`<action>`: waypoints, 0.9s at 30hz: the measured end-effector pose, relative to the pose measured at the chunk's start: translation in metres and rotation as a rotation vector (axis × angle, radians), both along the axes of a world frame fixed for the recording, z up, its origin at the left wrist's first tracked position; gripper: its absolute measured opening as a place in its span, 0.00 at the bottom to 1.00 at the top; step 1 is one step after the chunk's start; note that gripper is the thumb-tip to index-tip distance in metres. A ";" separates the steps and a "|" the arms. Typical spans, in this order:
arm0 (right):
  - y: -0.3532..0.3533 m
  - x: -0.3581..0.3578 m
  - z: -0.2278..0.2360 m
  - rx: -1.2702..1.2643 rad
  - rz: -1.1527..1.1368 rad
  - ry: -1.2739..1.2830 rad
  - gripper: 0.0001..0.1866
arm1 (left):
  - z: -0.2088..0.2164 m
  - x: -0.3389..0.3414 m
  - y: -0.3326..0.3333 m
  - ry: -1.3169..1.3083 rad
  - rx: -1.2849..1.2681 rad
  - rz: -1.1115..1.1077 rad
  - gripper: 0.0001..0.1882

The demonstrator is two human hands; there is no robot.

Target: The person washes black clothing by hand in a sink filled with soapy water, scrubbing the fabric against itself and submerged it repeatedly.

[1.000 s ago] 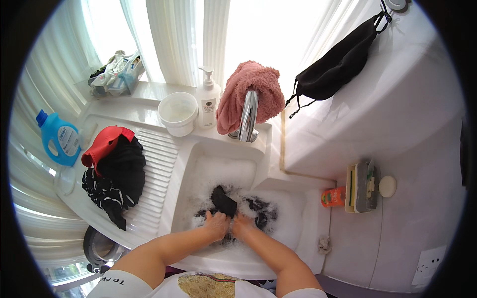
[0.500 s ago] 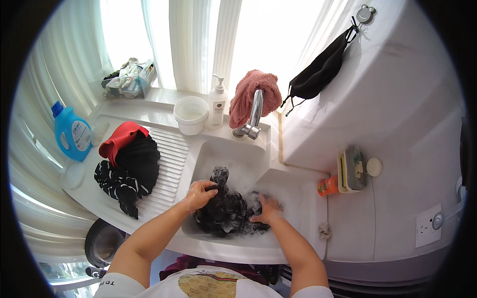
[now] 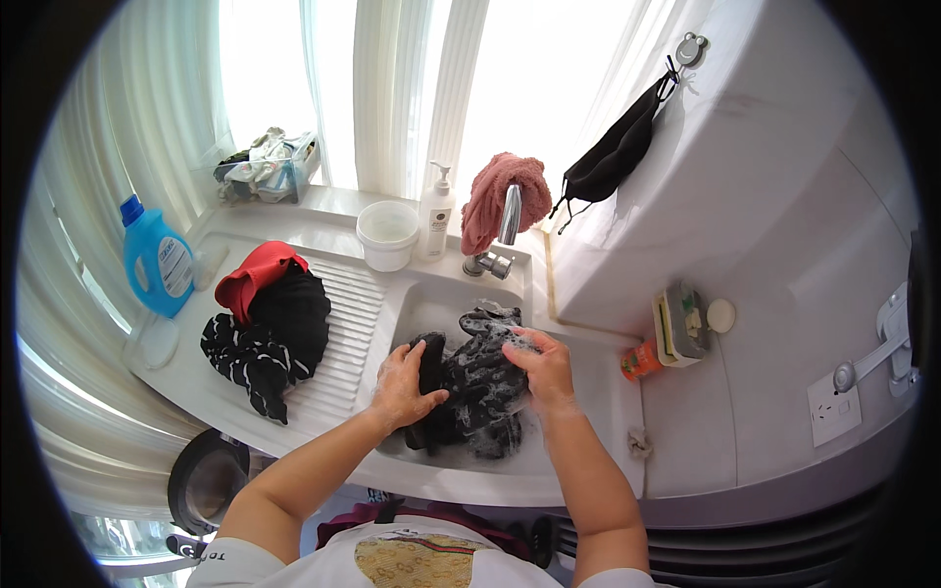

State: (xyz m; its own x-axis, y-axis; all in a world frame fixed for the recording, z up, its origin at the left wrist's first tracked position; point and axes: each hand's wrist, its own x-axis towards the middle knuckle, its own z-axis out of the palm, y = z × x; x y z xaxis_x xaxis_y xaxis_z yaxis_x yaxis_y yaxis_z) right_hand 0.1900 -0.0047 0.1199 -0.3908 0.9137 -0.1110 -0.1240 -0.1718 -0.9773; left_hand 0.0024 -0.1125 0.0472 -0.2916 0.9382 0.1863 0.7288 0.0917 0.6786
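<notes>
A wet black garment (image 3: pixel 480 387), streaked with soap suds, lies bunched in the white sink (image 3: pixel 410 316). My left hand (image 3: pixel 400 387) rests against its left side, thumb and fingers spread apart over the cloth. At the garment's upper right, my right hand (image 3: pixel 547 370) has thumb and fingers closed on a sudsy fold. Part of the cloth under both hands is hidden.
Left of the sink, a ribbed drainboard (image 3: pixel 345 328) bears dark clothes (image 3: pixel 294 323) and a red cap-like item (image 3: pixel 260 279). Behind stand a blue detergent bottle (image 3: pixel 157 260), white tub (image 3: pixel 386 235), pump bottle (image 3: pixel 436 216) and faucet (image 3: pixel 510 216) draped with a pink towel (image 3: pixel 495 196).
My right hand has risen from the suds and now grips the garment's upper right. The cloth is spread farther up and right. My left hand has loosened its pinch, fingers now apart.
</notes>
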 end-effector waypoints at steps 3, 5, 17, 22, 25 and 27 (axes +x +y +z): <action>-0.004 0.005 0.002 -0.146 -0.058 0.171 0.16 | 0.009 0.019 -0.001 -0.594 0.147 0.075 0.35; -0.004 0.004 -0.014 -0.169 -0.027 0.217 0.15 | 0.005 0.033 0.006 -1.224 -0.215 0.194 0.36; -0.026 -0.021 -0.099 0.694 -0.141 -0.442 0.35 | -0.034 0.059 0.070 -1.669 -0.009 0.076 0.21; -0.026 -0.039 -0.124 0.622 -0.415 -0.283 0.15 | -0.033 0.066 0.079 -1.179 -0.031 0.267 0.20; -0.013 -0.042 -0.106 0.784 -0.413 -0.424 0.07 | -0.043 0.062 0.089 -0.962 0.024 0.277 0.21; -0.008 -0.042 -0.107 0.781 -0.374 -0.433 0.07 | -0.069 0.052 0.099 -0.652 0.014 0.283 0.22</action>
State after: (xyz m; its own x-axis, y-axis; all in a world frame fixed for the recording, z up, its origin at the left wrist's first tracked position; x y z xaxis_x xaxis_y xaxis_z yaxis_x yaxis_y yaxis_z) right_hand 0.1476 -0.0128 0.0127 -0.1282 0.8480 0.5143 0.3589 0.5231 -0.7730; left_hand 0.0545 -0.0136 -0.0219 -0.5800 0.8088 -0.0971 0.1236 0.2052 0.9709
